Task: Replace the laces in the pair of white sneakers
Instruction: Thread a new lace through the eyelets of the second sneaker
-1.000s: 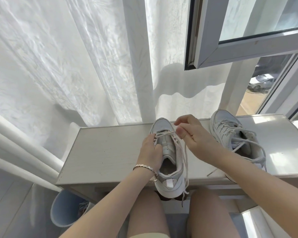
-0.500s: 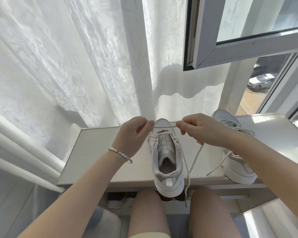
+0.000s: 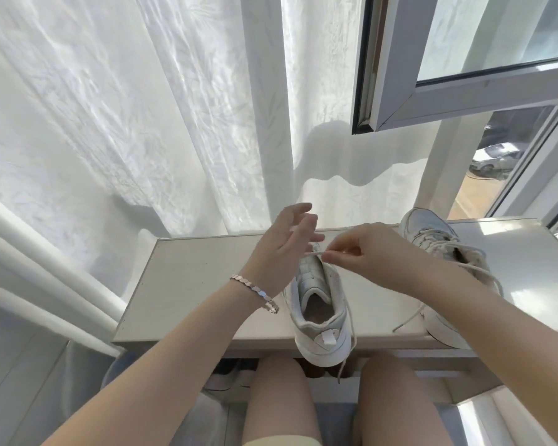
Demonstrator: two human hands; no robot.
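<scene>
Because the heel of the near sneaker [image 3: 319, 304] hangs a little over the front edge of the tabletop [image 3: 200, 278], just above the person's knees [image 3: 281, 397], it could probably tip if it is pulled hard. The shoe looks light and its sides soft, so it is better to hold it by the firm heel or the sole. Its lace [image 3: 314, 253] is thin, limp and likely a bit slippery; the stiff tip is the best place to take it. The right hand [image 3: 364, 249] pinches this lace between thumb and fingers [image 3: 332, 257] over the front eyelets. The left hand [image 3: 284, 239] hovers beside it with fingers straight and spread, holding nothing. These hands hide the toe and most eyelets, so how many are threaded cannot be told. Farther right, the second sneaker [image 3: 438, 243] is partly behind the right forearm.
</scene>
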